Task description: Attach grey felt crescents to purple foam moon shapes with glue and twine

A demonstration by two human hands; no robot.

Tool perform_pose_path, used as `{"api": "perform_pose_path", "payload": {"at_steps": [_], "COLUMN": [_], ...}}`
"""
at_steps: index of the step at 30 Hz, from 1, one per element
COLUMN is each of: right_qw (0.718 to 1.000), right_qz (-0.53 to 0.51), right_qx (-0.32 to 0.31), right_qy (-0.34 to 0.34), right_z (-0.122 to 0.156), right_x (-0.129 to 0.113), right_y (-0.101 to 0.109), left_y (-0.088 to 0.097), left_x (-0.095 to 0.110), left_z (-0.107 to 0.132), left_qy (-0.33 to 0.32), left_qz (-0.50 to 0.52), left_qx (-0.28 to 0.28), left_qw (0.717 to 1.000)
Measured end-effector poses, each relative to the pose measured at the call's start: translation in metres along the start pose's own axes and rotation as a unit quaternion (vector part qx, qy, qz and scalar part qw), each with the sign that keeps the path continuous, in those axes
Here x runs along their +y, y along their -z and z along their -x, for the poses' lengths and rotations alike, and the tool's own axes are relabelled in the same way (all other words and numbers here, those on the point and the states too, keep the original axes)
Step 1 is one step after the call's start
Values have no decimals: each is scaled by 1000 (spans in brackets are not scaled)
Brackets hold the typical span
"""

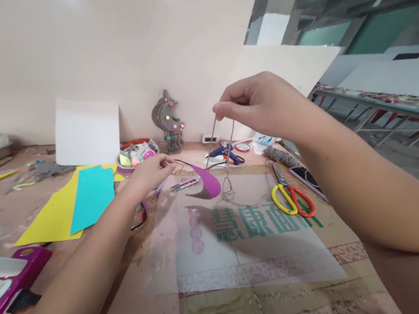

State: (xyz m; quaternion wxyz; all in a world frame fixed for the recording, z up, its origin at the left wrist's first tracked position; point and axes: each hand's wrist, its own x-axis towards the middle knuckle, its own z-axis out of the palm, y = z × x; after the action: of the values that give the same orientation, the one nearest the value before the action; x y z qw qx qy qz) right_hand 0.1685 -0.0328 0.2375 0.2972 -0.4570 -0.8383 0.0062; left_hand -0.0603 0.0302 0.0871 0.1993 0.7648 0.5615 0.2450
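Observation:
My right hand (260, 105) is raised, with thumb and fingertips pinched on a grey yarn (212, 138). Two strands of it hang down and end in a loose tangle above the plastic-covered work area. Lower and to the left, my left hand (155, 172) has its fingertips closed at the thin upper tip of a purple crescent cutout (210, 182). The crescent's other point looks grey and curls to the left. One yarn strand passes down by the crescent's upper edge; whether it is fastened there I cannot tell. Thread snips (185, 184) lie just beyond the crescent.
Scissors (292, 200) with yellow and orange handles lie at right, near a yarn roll (280, 156) and a phone (308, 182). Behind are a blue glue gun (226, 153) and a grey moon ornament (168, 121). Yellow (46, 219) and turquoise sheets (92, 197) and a purple power strip (26, 268) are left.

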Motion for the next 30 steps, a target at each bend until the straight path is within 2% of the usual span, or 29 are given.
{"api": "perform_pose_path", "payload": {"at_steps": [11, 24, 26, 30], "right_qw": [1000, 999, 999, 999], "right_qz": [-2, 31, 34, 35], "right_qx": [-3, -5, -3, 5], "right_qy": [-21, -5, -2, 6], "right_z": [6, 2, 1, 2], "right_x": [-1, 5, 6, 4], "right_y": [2, -1, -2, -4], "left_y": [-4, -2, 2, 11], "left_x": [3, 7, 11, 21], "left_z": [0, 0, 3, 15], "left_qy": [-19, -24, -55, -117], "left_qz": [20, 14, 32, 84], "left_qx": [-9, -26, -45, -125], "left_qw": [1000, 999, 997, 982]}}
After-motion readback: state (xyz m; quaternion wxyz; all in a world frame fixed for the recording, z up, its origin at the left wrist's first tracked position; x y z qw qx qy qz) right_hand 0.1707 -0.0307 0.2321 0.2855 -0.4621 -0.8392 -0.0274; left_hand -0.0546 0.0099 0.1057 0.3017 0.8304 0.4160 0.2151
